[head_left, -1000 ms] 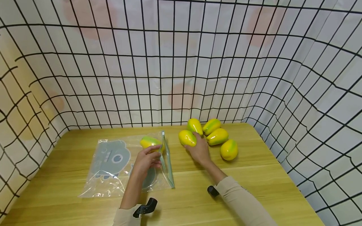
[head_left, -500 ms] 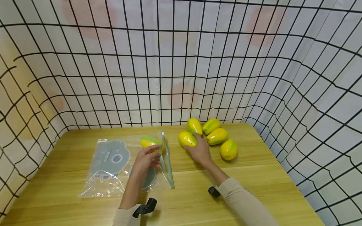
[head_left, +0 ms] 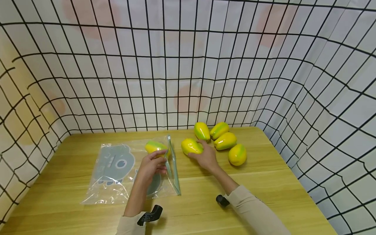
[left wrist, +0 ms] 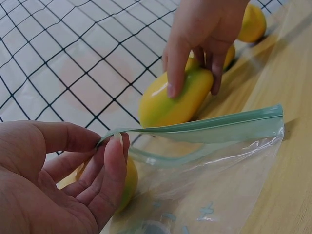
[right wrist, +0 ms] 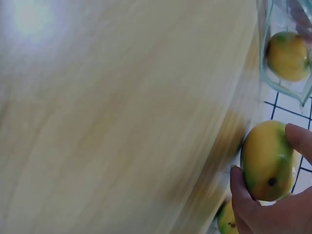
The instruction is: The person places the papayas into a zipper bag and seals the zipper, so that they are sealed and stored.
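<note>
My right hand (head_left: 207,157) grips a yellow mango with green streaks (head_left: 191,146) between thumb and fingers, as the right wrist view also shows. It is at or just above the table, right of the bag's mouth. With thumb and fingertips, my left hand (left wrist: 73,170) pinches the green zip edge (left wrist: 209,124) of a clear zip bag (head_left: 113,192), and the mouth gapes. The bag lies flat, printed with a blue-grey cartoon figure. One mango (head_left: 154,146) sits inside near the opening, partly hidden behind my left fingers.
Several more mangoes stand to the right of my right hand, among them a rear one (head_left: 202,131) and a front one (head_left: 237,155). A black wire grid (head_left: 188,88) with white cloth behind it bounds the wooden table (head_left: 199,209) at the back and sides.
The mango in my right hand has shifted slightly left, toward the bag's mouth, away from the other mangoes. My left hand stays in place on the bag's edge.
</note>
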Tool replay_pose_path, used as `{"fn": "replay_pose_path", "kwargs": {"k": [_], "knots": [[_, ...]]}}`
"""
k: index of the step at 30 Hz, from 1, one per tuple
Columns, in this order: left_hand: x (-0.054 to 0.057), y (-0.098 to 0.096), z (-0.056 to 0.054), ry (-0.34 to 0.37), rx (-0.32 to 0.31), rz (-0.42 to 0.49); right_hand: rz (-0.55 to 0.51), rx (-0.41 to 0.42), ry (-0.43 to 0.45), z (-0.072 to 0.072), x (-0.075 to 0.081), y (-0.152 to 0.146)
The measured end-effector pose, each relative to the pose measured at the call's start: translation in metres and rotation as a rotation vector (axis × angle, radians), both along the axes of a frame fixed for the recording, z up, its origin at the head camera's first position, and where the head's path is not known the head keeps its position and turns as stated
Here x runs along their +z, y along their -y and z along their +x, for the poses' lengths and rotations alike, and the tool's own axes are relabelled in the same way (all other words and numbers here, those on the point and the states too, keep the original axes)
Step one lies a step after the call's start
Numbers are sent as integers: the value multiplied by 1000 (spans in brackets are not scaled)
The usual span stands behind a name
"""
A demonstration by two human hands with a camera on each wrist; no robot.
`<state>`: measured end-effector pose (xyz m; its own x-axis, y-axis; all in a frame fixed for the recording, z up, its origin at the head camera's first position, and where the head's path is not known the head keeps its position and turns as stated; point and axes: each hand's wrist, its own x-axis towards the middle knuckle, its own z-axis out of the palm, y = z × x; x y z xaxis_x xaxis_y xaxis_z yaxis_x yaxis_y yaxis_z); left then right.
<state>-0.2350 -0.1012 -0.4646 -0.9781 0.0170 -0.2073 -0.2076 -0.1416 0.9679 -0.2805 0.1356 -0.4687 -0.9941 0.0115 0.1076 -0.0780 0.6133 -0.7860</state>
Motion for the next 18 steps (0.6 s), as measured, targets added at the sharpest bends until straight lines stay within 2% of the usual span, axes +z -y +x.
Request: {"fn": "replay_pose_path", "kwargs": {"k": [8,18], "knots": [[2,1,0,-13,-1,2,-34,23,91,6,6,6],[3,1,1,-6,-2,13,-35,80,125,16,11,10]]}}
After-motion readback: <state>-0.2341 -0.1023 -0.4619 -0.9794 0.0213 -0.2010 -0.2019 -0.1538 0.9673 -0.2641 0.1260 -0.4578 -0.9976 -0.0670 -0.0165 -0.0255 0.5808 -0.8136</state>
